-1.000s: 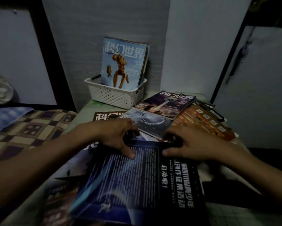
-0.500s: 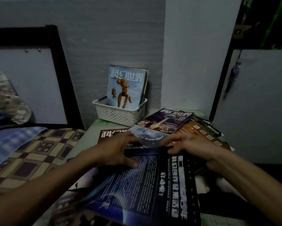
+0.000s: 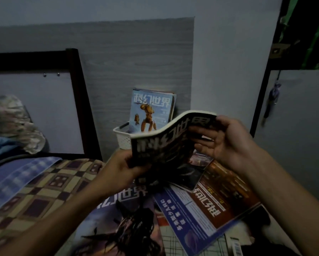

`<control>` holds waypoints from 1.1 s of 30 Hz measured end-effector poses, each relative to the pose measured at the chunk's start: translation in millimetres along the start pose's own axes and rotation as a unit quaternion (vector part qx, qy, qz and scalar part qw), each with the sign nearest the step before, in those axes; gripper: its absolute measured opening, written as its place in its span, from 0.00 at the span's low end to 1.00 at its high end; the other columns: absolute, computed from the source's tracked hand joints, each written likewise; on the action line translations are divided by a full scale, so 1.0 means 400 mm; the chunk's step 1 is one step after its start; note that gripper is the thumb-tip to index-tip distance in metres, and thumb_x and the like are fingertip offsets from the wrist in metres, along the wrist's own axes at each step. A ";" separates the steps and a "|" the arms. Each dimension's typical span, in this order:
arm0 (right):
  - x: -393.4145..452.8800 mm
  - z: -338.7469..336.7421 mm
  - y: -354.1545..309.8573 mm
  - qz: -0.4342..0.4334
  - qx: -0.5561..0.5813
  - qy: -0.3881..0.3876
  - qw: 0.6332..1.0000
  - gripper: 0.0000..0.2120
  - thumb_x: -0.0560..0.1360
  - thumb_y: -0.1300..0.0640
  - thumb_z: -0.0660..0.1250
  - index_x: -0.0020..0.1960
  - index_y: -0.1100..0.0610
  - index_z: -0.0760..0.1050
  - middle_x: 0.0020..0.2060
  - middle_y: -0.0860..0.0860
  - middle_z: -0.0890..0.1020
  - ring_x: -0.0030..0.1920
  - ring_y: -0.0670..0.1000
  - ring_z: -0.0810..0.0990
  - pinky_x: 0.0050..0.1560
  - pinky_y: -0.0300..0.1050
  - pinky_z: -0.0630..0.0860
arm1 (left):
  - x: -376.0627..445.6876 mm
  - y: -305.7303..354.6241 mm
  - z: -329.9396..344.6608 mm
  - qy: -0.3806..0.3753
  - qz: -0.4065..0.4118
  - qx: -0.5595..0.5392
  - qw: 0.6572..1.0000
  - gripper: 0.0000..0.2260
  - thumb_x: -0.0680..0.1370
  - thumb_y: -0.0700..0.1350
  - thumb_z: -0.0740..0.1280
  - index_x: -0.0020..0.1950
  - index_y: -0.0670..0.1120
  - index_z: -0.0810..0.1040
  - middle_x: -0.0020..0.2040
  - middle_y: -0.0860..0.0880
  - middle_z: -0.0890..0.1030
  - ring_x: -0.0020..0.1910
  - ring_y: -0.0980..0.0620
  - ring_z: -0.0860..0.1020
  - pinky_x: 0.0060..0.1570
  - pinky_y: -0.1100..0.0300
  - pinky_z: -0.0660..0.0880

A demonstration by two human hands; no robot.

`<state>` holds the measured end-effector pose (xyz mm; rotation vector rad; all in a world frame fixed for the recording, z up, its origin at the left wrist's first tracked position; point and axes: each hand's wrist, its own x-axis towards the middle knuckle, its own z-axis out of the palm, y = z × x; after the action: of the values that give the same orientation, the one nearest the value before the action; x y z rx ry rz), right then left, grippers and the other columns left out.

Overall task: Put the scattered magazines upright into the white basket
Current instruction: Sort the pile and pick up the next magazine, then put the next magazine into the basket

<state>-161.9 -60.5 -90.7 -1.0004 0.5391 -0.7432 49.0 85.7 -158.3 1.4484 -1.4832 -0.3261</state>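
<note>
Item: dark magazine (image 3: pixel 166 145), bending in a two-handed grip; left hand (image 3: pixel 118 172) pinching its lower corner, right hand (image 3: pixel 227 143) curling round its upper edge. White basket (image 3: pixel 122 138) is sitting just beyond, nearer the left hand, already holding upright magazines (image 3: pixel 151 109). Loose magazines (image 3: pixel 206 206) are lying flat on the surface beneath.

A checkered blanket (image 3: pixel 35 189) is lying at lower left, crumpled cloth (image 3: pixel 14 124) is sitting above it, and a tassel (image 3: pixel 272 97) is hanging at right.

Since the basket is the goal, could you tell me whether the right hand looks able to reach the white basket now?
Probably yes: the right hand holds the bent magazine just in front of the white basket, with nothing else between.
</note>
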 end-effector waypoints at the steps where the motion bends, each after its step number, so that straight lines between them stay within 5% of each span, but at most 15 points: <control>1: -0.003 0.013 -0.011 -0.007 -0.002 -0.028 1.000 0.18 0.80 0.51 0.52 0.56 0.59 0.77 0.50 0.58 0.86 0.55 0.58 0.82 0.51 0.52 0.76 | 0.009 -0.003 0.001 0.064 -0.008 -0.032 0.997 0.11 0.75 0.31 0.68 0.49 0.46 0.82 0.39 0.62 0.85 0.40 0.66 0.82 0.39 0.73 0.75; 4: -0.020 0.055 -0.059 -0.060 -0.069 -0.088 0.992 0.06 0.78 0.57 0.57 0.45 0.57 0.71 0.52 0.57 0.86 0.53 0.54 0.82 0.56 0.52 0.74 | 0.046 0.016 -0.040 0.180 -0.047 -0.161 0.969 0.08 0.78 0.37 0.66 0.53 0.46 0.81 0.43 0.56 0.87 0.44 0.58 0.85 0.39 0.67 0.79; 8: 0.016 0.076 -0.031 -0.169 -0.401 0.017 0.900 0.07 0.77 0.60 0.68 0.54 0.56 0.79 0.38 0.54 0.85 0.27 0.42 0.78 0.26 0.36 0.70 | 0.064 0.007 -0.074 0.183 -0.079 -0.188 0.962 0.07 0.79 0.41 0.66 0.55 0.50 0.80 0.48 0.52 0.87 0.48 0.53 0.85 0.41 0.63 0.81; 11: 0.054 0.043 0.081 -0.142 -0.470 0.002 0.871 0.10 0.77 0.58 0.69 0.58 0.51 0.78 0.45 0.51 0.85 0.41 0.45 0.83 0.40 0.41 0.80 | 0.021 -0.075 -0.045 0.198 -0.094 -0.144 0.965 0.10 0.80 0.42 0.64 0.59 0.52 0.78 0.50 0.53 0.86 0.51 0.58 0.83 0.42 0.66 0.79; 14: 0.074 0.002 0.220 -0.120 -0.528 -0.040 0.840 0.03 0.78 0.56 0.67 0.47 0.50 0.79 0.42 0.47 0.83 0.44 0.40 0.82 0.47 0.44 0.78 | -0.039 -0.165 -0.012 0.200 -0.110 -0.043 0.973 0.13 0.82 0.41 0.59 0.65 0.54 0.72 0.56 0.57 0.79 0.54 0.66 0.78 0.53 0.67 0.76; 16: 0.101 -0.005 0.269 -0.149 -0.498 -0.027 0.854 0.06 0.77 0.59 0.68 0.42 0.52 0.78 0.38 0.47 0.83 0.39 0.37 0.81 0.42 0.38 0.76 | -0.050 -0.214 -0.006 0.193 -0.128 0.021 0.973 0.15 0.82 0.41 0.59 0.69 0.51 0.70 0.60 0.52 0.77 0.61 0.58 0.76 0.65 0.55 0.71; 18: 0.136 0.010 0.274 -0.161 -0.455 -0.011 0.876 0.06 0.77 0.61 0.68 0.45 0.51 0.79 0.39 0.48 0.85 0.39 0.39 0.82 0.41 0.36 0.77 | -0.026 -0.233 -0.020 0.228 -0.116 0.048 0.966 0.13 0.81 0.42 0.62 0.65 0.53 0.72 0.59 0.51 0.78 0.59 0.51 0.77 0.61 0.50 0.75; 22: 0.238 0.069 0.207 -0.257 -0.379 0.023 0.889 0.09 0.78 0.59 0.65 0.52 0.46 0.77 0.44 0.46 0.85 0.45 0.45 0.83 0.46 0.46 0.79 | 0.109 -0.176 -0.102 0.323 -0.026 0.088 0.942 0.14 0.78 0.36 0.68 0.59 0.51 0.76 0.47 0.59 0.79 0.47 0.63 0.79 0.41 0.78 0.72; 26: 0.372 0.124 0.123 -0.354 -0.396 0.093 0.842 0.07 0.79 0.52 0.61 0.55 0.46 0.75 0.47 0.49 0.83 0.48 0.53 0.81 0.45 0.53 0.78 | 0.288 -0.145 -0.168 0.354 -0.008 0.029 0.935 0.16 0.78 0.37 0.68 0.64 0.50 0.77 0.47 0.59 0.80 0.42 0.69 0.77 0.38 0.80 0.73; 29: 0.473 0.140 0.094 -0.359 -0.383 0.110 0.844 0.08 0.80 0.53 0.60 0.56 0.47 0.75 0.47 0.49 0.82 0.48 0.55 0.82 0.47 0.58 0.80 | 0.400 -0.188 -0.188 0.359 -0.009 0.033 0.933 0.15 0.79 0.39 0.66 0.65 0.50 0.78 0.50 0.58 0.80 0.45 0.68 0.77 0.44 0.71 0.77; 33: 0.581 0.107 0.114 -0.333 -0.415 0.119 0.838 0.10 0.79 0.54 0.63 0.58 0.50 0.78 0.47 0.48 0.84 0.47 0.52 0.83 0.49 0.56 0.81 | 0.481 -0.309 -0.187 0.349 -0.049 0.058 0.934 0.15 0.79 0.41 0.67 0.65 0.49 0.78 0.54 0.53 0.82 0.51 0.53 0.82 0.52 0.54 0.81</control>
<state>30.8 -199.5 -128.3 -1.9818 0.7632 -1.3139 221.6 -79.7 -131.1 1.5178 -0.8604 0.2146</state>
